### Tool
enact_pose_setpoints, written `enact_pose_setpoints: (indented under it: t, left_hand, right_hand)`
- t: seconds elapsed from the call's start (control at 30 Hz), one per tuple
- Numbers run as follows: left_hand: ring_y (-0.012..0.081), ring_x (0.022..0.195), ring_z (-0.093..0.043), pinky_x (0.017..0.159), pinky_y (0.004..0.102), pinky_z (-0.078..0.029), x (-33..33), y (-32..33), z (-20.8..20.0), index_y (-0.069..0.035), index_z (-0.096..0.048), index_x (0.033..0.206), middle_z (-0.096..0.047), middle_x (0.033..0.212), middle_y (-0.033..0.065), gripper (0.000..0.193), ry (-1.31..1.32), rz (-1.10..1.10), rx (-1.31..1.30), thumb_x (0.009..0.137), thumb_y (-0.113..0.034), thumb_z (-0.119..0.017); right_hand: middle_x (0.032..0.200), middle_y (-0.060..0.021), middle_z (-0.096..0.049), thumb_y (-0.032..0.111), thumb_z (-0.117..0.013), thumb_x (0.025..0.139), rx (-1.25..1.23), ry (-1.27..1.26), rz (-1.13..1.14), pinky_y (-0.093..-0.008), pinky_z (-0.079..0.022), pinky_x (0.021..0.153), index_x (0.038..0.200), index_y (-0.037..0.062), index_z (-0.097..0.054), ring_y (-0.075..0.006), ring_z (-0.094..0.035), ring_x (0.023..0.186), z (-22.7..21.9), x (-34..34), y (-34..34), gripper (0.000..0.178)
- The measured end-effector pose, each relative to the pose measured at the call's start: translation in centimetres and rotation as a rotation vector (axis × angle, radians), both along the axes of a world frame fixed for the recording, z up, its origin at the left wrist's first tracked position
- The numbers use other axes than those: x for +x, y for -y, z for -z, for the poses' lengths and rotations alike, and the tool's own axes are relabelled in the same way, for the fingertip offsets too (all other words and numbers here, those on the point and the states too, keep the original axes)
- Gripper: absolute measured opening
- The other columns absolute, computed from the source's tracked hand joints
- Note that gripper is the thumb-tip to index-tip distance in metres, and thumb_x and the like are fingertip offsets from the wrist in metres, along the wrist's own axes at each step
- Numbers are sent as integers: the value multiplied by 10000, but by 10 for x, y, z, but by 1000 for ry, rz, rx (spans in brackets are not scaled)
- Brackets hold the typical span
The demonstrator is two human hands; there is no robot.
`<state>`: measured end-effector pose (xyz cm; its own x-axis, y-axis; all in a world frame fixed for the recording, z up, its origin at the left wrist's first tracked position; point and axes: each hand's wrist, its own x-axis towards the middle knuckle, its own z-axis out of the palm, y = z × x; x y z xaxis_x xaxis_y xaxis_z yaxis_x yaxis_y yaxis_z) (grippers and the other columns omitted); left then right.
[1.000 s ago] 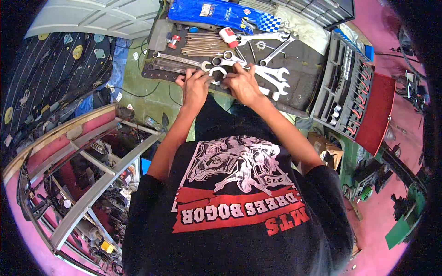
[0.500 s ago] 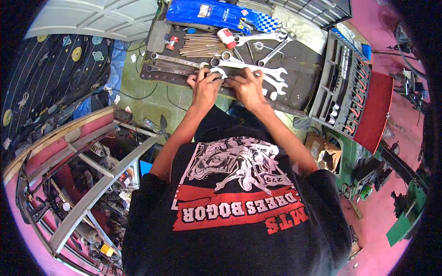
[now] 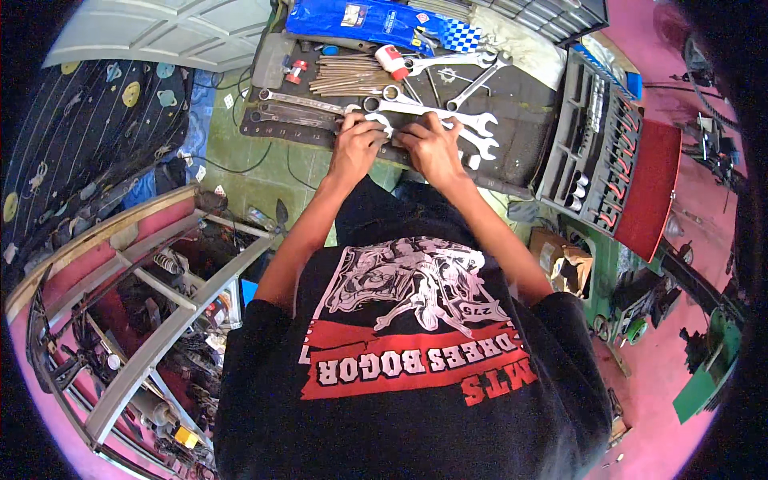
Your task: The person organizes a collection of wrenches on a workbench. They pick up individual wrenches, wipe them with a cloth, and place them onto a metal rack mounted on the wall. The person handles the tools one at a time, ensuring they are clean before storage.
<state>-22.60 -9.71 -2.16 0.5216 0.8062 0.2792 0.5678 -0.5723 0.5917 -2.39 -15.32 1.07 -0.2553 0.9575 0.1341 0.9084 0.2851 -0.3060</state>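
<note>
On the dark tool mat (image 3: 520,104), my left hand (image 3: 354,150) is closed, its fingers curled over a silver wrench whose open jaw (image 3: 382,122) shows past the fingertips. My right hand (image 3: 432,150) lies just to the right with bent, closed fingers at the near edge of the mat; whatever is between them is hidden. Beyond the right knuckles lie large combination wrenches (image 3: 472,122), open ends to the right. More wrenches (image 3: 300,101) lie side by side left of my left hand.
A bundle of thin brown rods (image 3: 348,76), a red-and-white bottle (image 3: 391,62) and a blue plastic package (image 3: 360,22) lie farther back. An open red socket case (image 3: 612,152) stands at right. A metal-framed rack (image 3: 160,284) holds clutter at lower left.
My hands have drawn slightly apart, leaving a small gap between the fingertips. More of the wrench jaw shows by my left hand. The tools lie much as before.
</note>
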Motion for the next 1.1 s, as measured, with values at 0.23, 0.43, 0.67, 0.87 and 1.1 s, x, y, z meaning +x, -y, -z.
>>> enact_pose_setpoints:
  t: [0.23,0.43,0.67,0.87,1.1]
  left_hand:
    - [256,1040,-622,938,384,-517,0,-4,-1,-73,-797,881,-754,1004,32,145,40,14,-5,740,-39,-807]
    - [256,1012,-628,918,385,-515,0,-6,3,-72,-787,873,-748,989,33,144,70,40,-9,735,-38,-810]
    - [285,992,-613,898,385,-514,3,-7,-5,-43,-770,832,-738,954,56,122,74,60,12,716,-18,-796]
    - [266,1019,-622,920,387,-507,-1,-12,1,-80,-779,852,-739,977,24,133,22,81,5,726,-48,-804]
    - [268,1019,-616,940,396,-491,3,-6,-5,-87,-788,829,-743,978,24,102,-11,41,26,733,-66,-812]
  right_hand:
    - [1009,60,-689,127,-693,786,-4,-41,17,-624,-348,991,1100,216,-786,-224,-536,1158,-2,16,13,339]
    - [1024,119,-709,133,-723,787,11,35,6,-586,-334,974,1063,245,-797,-184,-542,1101,0,9,5,307]
    - [1011,68,-674,141,-672,818,41,-1,13,-610,-351,994,1036,240,-789,-197,-541,1148,9,20,11,266]
    - [1003,68,-661,147,-693,796,21,-5,-20,-585,-379,949,1020,220,-792,-194,-549,1121,-3,2,-2,255]
    - [993,88,-660,151,-725,763,90,-52,70,-597,-363,979,1074,243,-786,-191,-545,1117,16,25,27,330]
